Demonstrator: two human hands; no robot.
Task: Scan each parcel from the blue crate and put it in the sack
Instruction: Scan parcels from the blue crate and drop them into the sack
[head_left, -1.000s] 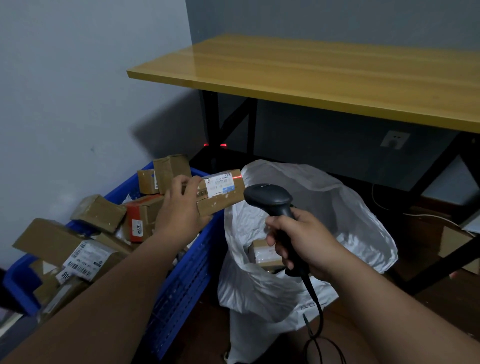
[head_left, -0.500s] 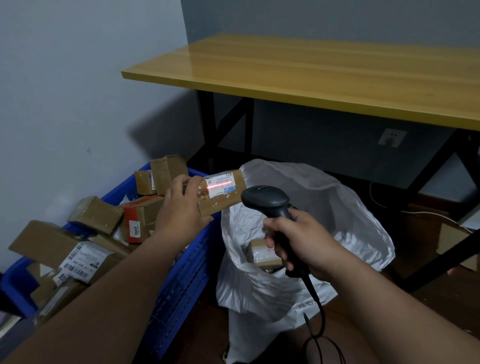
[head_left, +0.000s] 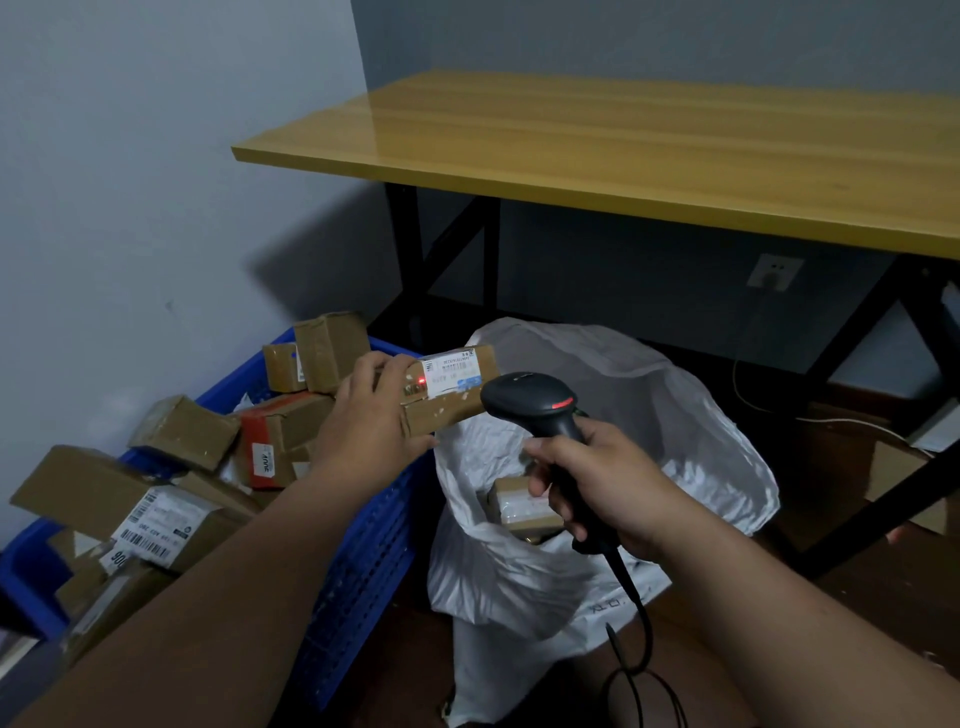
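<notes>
My left hand (head_left: 371, 421) grips a small brown cardboard parcel (head_left: 451, 384) with a white label, held over the blue crate's right edge. My right hand (head_left: 605, 486) holds a black barcode scanner (head_left: 535, 402) by its handle, its head just right of the parcel. A red dot of light sits at the label's left edge. The blue crate (head_left: 358, 571) at the left is full of several cardboard parcels. The white sack (head_left: 649, 415) stands open below the scanner, with one parcel (head_left: 519, 506) inside it.
A yellow-topped table (head_left: 649, 145) on black legs stands behind the sack, against a grey wall with a socket (head_left: 774, 271). The scanner's black cable (head_left: 641, 665) trails down to the floor. Brown boxes lie at the far right under the table.
The red scan line that lay across the label has shrunk to a dot at its left edge. The scanner head has come slightly closer to the parcel. Both hands stay about where they were.
</notes>
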